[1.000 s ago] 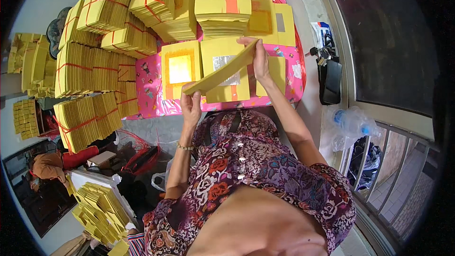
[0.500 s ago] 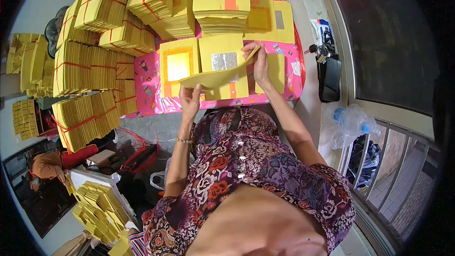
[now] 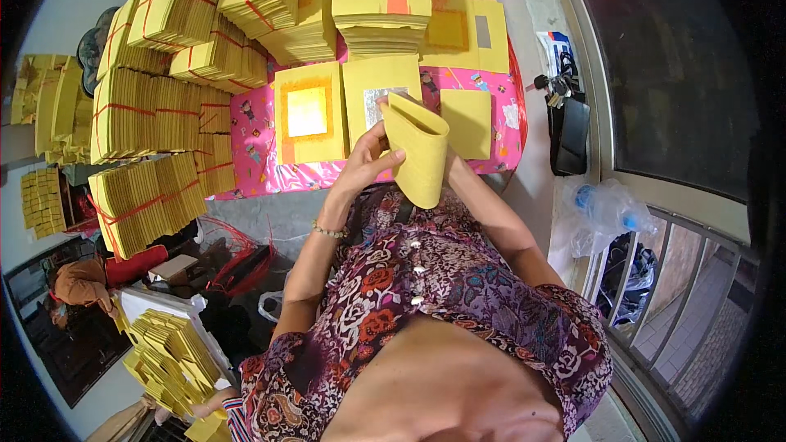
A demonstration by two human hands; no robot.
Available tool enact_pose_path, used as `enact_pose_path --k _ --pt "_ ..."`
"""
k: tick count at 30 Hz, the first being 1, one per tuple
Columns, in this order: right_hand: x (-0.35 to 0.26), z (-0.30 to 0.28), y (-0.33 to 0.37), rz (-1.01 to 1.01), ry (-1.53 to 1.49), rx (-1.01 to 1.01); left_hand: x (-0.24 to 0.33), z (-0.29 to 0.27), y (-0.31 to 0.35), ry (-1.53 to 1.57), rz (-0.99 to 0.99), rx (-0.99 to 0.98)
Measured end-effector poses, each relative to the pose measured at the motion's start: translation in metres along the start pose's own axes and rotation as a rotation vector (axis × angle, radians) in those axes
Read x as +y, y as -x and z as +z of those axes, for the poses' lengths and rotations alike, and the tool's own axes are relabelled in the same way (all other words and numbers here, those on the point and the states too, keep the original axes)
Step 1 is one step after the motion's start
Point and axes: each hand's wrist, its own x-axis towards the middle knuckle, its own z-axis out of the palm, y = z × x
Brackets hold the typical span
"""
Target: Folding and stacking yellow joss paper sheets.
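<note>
Since half a second ago, the yellow paper [image 3: 423, 168] has been bent from a long, slack strip into an upright loop, and it has been brought in front of the body, past the near edge of the pink-covered tabletop [image 3: 286, 178]. It is gripped on its left by the left hand [image 3: 368, 165], the thumb being pressed on the outer face and the fingers curled behind. Most of the right hand [image 3: 455, 167] is hidden behind the loop, so how far it is open and what it has hold of cannot be told.

Behind the loop, a yellow stack with a silver square [image 3: 368, 127] is partly covered from view. It is flanked by a sheet with a gold square and orange border [image 3: 308, 115] on the left and a plain yellow sheet [image 3: 467, 124] on the right. Farther back, a tall yellow stack [image 3: 381, 20] is topped by a grey square, and bundles tied with red string [image 3: 176, 4] are piled on the left. At the lower left, yellow papers [image 3: 176, 352] are reached by another person's hand [image 3: 210, 403]
</note>
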Motion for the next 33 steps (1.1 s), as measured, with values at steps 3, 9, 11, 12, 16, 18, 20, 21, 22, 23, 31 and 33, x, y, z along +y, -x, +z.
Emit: enact_pose_path --k 3,9,11,12,16,18,20,21,22,23,31,33 --pt "-0.003 -0.004 0.004 0.131 -0.009 0.099 0.006 0.002 0.002 0.093 -0.053 0.09" --pt "-0.031 0.012 0.012 0.07 0.282 0.355 0.009 -0.002 0.0 0.022 -0.096 0.339" --pt "-0.031 0.005 0.015 0.101 0.379 0.301 0.01 -0.002 -0.004 -0.031 -0.111 0.382" --pt "-0.028 0.004 0.017 0.106 0.378 0.302 0.011 -0.003 -0.005 -0.029 -0.114 0.384" --pt "-0.031 0.012 0.018 0.027 0.528 0.316 0.012 -0.008 -0.008 0.08 -0.239 0.34" --pt "-0.034 0.009 0.017 0.073 0.399 0.328 0.014 -0.007 -0.01 0.143 -0.274 0.349" --pt "-0.035 0.009 0.017 0.093 0.411 0.334 0.013 -0.006 -0.012 0.021 -0.162 0.344" --pt "-0.035 0.011 0.018 0.096 0.41 0.335 0.012 -0.006 -0.012 0.023 -0.163 0.345" --pt "-0.036 0.013 0.019 0.084 0.427 0.353 0.011 -0.006 -0.013 0.02 -0.18 0.363" --pt "-0.036 0.015 0.019 0.071 0.443 0.371 0.012 -0.005 -0.014 0.017 -0.198 0.38" --pt "-0.034 0.01 0.021 0.07 0.439 0.321 0.006 -0.007 -0.017 0.19 -0.204 0.26" --pt "-0.035 0.009 0.021 0.07 0.43 0.304 0.007 -0.006 -0.017 0.203 -0.207 0.26"
